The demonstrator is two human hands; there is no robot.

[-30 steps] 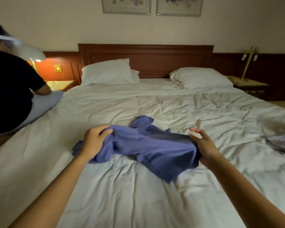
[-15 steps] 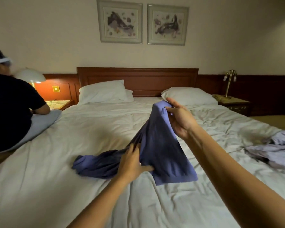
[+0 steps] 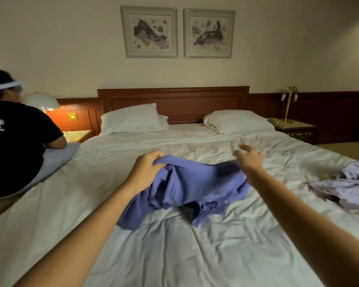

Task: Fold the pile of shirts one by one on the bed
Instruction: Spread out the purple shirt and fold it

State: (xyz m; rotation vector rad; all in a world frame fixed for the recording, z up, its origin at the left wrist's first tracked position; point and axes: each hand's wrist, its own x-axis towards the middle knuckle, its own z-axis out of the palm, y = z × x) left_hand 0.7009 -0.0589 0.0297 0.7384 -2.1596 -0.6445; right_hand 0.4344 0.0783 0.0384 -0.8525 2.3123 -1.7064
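The bed (image 3: 174,255) wore a rumpled white sheet (image 3: 112,162). A left pillow (image 3: 131,118) and right pillow (image 3: 236,121) lay at its head. A blue shirt (image 3: 191,189) sagged onto the middle, a lilac pile (image 3: 348,185) lay at the right edge, and a person (image 3: 15,146) sat at the left edge.

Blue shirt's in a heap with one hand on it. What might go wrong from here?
1. Only the left hand grips the shirt. The right hand, blurred, looks open and off the cloth, so a pull may drag the shirt sideways instead of spreading it.
2. The shirt lies bunched, so folding now would likely trap creases.
3. The bed sheet is rumpled, so the shirt may not lie flat.
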